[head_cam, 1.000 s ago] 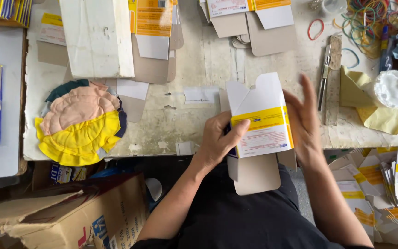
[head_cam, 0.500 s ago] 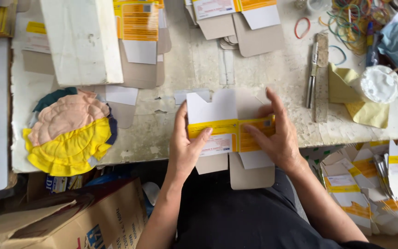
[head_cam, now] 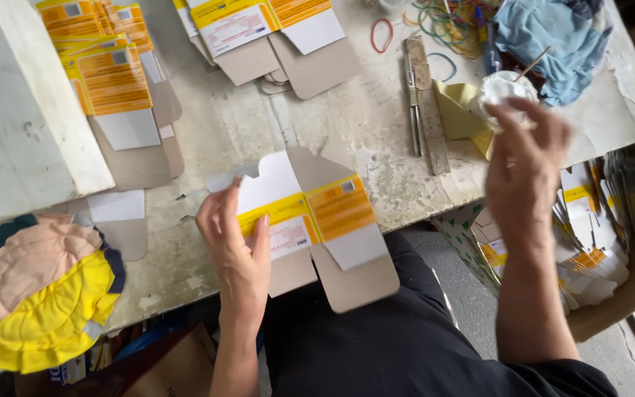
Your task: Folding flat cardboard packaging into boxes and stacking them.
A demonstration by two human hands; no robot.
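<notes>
The left hand [head_cam: 237,246] presses flat, fingers close together and thumb alongside, on the left end of an unfolded yellow, orange and white cardboard carton blank [head_cam: 310,220]. The fingertips lie on the white upper panel and the palm covers the near left corner, so the hand pins the blank rather than grips it. From those fingers the blank runs off to the right: its long axis lies left to right along the near edge of the worn, pale stained worktable [head_cam: 259,125], tilted slightly, with its grey-brown lower flaps hanging over that edge above the person's dark-clothed lap.

The right hand [head_cam: 527,158] is raised well apart from the blank, far and to the right of it. Its fingers curl narrowly around a small white round pot [head_cam: 505,88] with a thin wooden stick [head_cam: 532,65] standing out of it; the hand touches the pot, though whether it lifts it cannot be told. The left hand is therefore the one on the blank.

Beyond the pot lie a crumpled blue cloth [head_cam: 553,29], loose coloured rubber bands [head_cam: 442,22] and a long metal tool [head_cam: 417,95]. More flat carton blanks [head_cam: 112,73] are stacked on the far left.
</notes>
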